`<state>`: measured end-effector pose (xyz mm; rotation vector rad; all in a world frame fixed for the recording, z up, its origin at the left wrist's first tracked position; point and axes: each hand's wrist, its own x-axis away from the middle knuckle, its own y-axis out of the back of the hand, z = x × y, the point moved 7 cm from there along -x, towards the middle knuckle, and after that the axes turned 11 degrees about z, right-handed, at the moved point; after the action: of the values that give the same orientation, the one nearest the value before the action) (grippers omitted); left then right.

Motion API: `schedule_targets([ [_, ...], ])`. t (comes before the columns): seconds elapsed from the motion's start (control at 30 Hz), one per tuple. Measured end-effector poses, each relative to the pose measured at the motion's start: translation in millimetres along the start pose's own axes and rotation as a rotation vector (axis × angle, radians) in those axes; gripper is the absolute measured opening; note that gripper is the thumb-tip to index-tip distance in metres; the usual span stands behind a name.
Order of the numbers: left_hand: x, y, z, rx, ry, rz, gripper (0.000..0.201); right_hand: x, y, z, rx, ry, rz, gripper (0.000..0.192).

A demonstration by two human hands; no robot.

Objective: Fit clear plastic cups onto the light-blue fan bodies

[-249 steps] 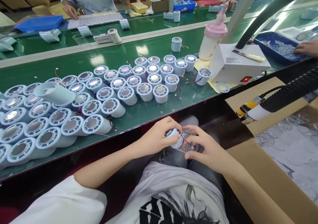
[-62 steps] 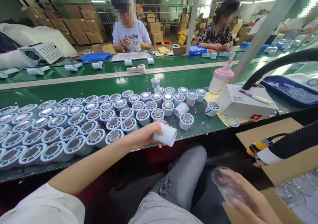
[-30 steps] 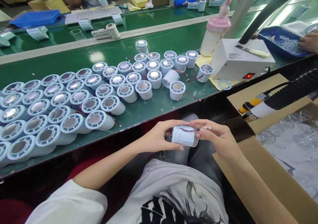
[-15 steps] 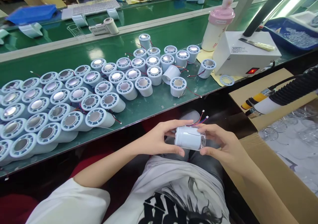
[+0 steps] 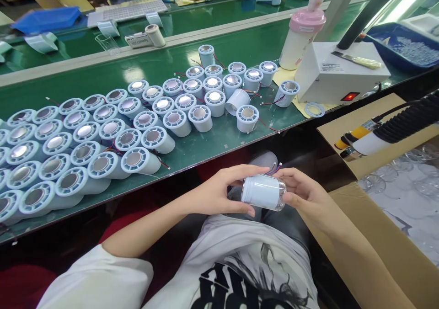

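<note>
White cylinder (image 5: 262,191) lying sideways (over lap), gripped between left hand (image 5: 219,192) and right hand (image 5: 305,194).

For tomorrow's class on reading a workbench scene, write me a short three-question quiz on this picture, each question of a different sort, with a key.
1. True or false: both hands hold the white cylinder over the lap, off the green table.
2. Which end of the held cylinder carries the clear cap? A) the left hand end B) the right hand end
3. What colour is the lid of the bottle beside the white box?

Key: 1 true; 2 B; 3 pink.
</note>
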<state>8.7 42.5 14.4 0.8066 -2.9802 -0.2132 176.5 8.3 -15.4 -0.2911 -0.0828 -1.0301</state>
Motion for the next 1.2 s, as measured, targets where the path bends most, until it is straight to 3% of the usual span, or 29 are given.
schedule_targets([
  [0.4,2,0.7,-3,-0.091,-0.067,-0.006,0.081,-7,-2,-18,-0.234,-0.085,-0.060,0.044],
  [0.83,-1,0.3,-6,-0.094,-0.176,0.008,0.080,-14,-19,-30,-0.408,-0.284,0.004,0.064],
  [0.93,-1,-0.7,-6,-0.105,-0.195,0.009,0.079,-13,-23,-32,-0.440,-0.344,0.029,0.057],
  [1.0,-1,-1.1,-4,-0.098,-0.179,-0.006,0.077,-11,-26,-34,-0.463,-0.420,0.033,0.054],
  [1.1,0,-2.7,-1,-0.045,-0.109,-0.023,0.071,-8,-31,-38,-0.471,-0.515,0.069,0.067],
  [1.2,0,-3.7,1,0.004,-0.017,-0.042,0.067,-8,-24,-37,-0.334,-0.412,0.044,0.059],
])
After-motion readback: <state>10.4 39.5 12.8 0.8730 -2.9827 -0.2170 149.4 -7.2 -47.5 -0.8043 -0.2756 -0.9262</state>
